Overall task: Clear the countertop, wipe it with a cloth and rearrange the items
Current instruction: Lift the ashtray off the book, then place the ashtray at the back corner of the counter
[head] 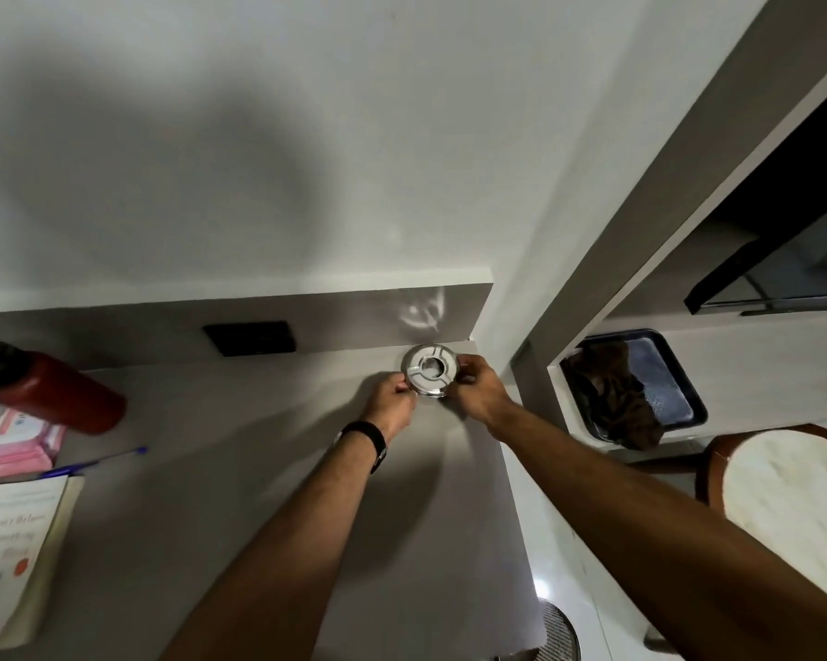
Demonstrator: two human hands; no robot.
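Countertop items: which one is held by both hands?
The round metal ashtray in the far right corner; the red bottle, book, pen and pink packet lie untouched at left.

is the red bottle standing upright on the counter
No, the red bottle lies on its side at the countertop's left end, its dark cap toward the left edge.

A: Support surface?
B: Grey counter (pixel 239 469), against a white wall.

A: Left end?
B: Red bottle (pixel 53 393) with a black cap, lying on its side. Pink wipes pack (pixel 22 443) just beside it. Blue pen (pixel 91 465) next to the pack. White paperback (pixel 13 555) at the near-left edge.

A: Right end?
B: Round metal ashtray (pixel 429 370) in the far corner, touching the counter as far as can be told.
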